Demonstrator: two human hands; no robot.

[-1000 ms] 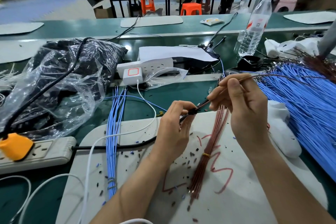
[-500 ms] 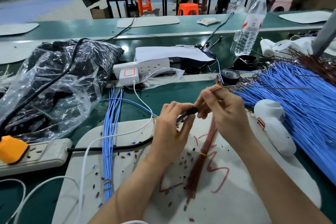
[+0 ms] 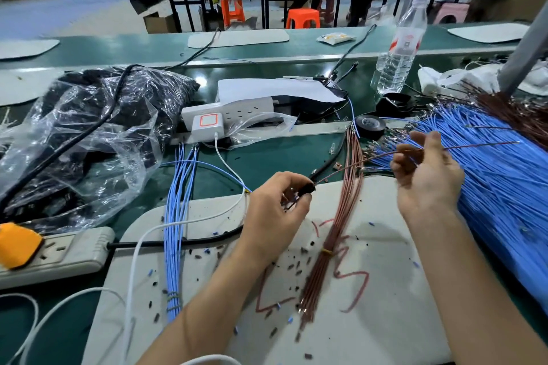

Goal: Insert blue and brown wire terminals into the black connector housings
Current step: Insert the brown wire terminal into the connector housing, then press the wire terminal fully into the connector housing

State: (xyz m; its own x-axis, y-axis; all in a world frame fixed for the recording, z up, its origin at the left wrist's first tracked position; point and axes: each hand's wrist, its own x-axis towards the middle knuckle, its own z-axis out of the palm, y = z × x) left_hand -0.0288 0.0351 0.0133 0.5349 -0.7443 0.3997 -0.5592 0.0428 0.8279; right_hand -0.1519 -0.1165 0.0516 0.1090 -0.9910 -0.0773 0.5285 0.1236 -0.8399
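Both hands work above the white mat (image 3: 385, 320) in the head view: the left hand (image 3: 278, 210) pinches the small black connector housing (image 3: 305, 189) between thumb and fingertips near the middle of the frame, and the right hand (image 3: 427, 178), at 3 o'clock from it, has its fingers curled round a single brown wire (image 3: 480, 145) partway along. That wire's long axis runs from the housing out toward 2 o'clock, its free end over the loose pile of blue wires (image 3: 489, 187); its near end meets the housing, though whether the terminal is seated is too small to tell. I judge the wire light and springy, likely to buckle if pushed from far back, so the grip belongs close behind the terminal; the housing looks tiny, hard and easy to fumble, best held by its sides with the cavity facing the wire. A tied bundle of brown wires (image 3: 335, 234) lies at 4 o'clock from the housing, a tied blue bundle (image 3: 175, 216) at 9 o'clock
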